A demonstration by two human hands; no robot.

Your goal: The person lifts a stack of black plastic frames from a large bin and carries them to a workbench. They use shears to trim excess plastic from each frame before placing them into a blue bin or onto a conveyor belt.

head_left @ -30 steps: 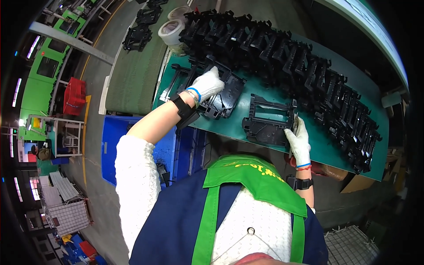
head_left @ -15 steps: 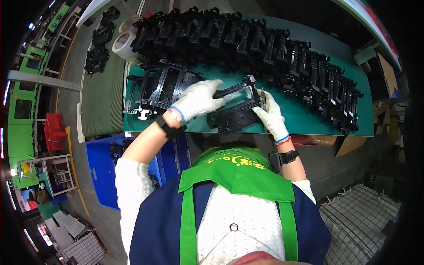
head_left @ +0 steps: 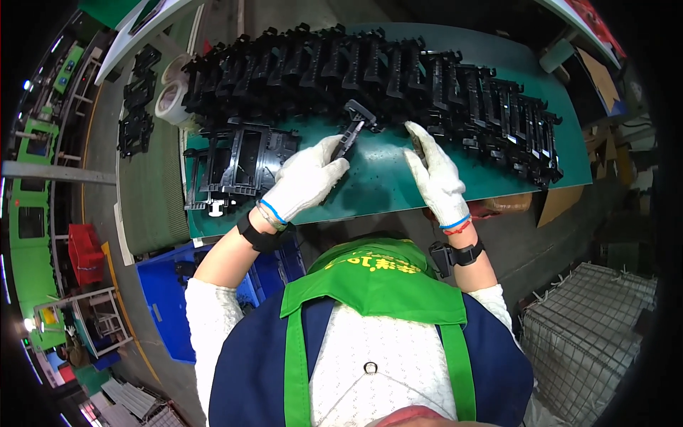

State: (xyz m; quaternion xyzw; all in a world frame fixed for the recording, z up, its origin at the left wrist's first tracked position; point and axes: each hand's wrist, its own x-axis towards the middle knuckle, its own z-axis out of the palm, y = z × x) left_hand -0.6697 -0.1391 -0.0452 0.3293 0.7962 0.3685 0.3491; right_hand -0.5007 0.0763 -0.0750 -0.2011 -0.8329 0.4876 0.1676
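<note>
My left hand (head_left: 306, 178), in a white glove, is closed on a black plastic frame (head_left: 353, 129). The frame is tipped up and seen nearly edge-on, so most of it is hidden. To the right, apart from that frame, is my gloved right hand (head_left: 440, 181). Its fingers point away from me and curl around a thin, dark thing (head_left: 419, 148) that I cannot make out. Left of my left hand lie several similar black frames (head_left: 245, 160), stacked on the green tabletop (head_left: 377, 192).
Beyond both hands stands a long curved row of black frames (head_left: 320, 71). Tape rolls (head_left: 171, 102) sit at the far left, near more frames on a ribbed belt (head_left: 153, 192). A blue crate (head_left: 165, 285) is below the table; wire cages (head_left: 590, 334) stand at right.
My left hand has turned the frame from lying flat to edge-on. My right hand has come away from the frame. The whole view has shifted slightly.
</note>
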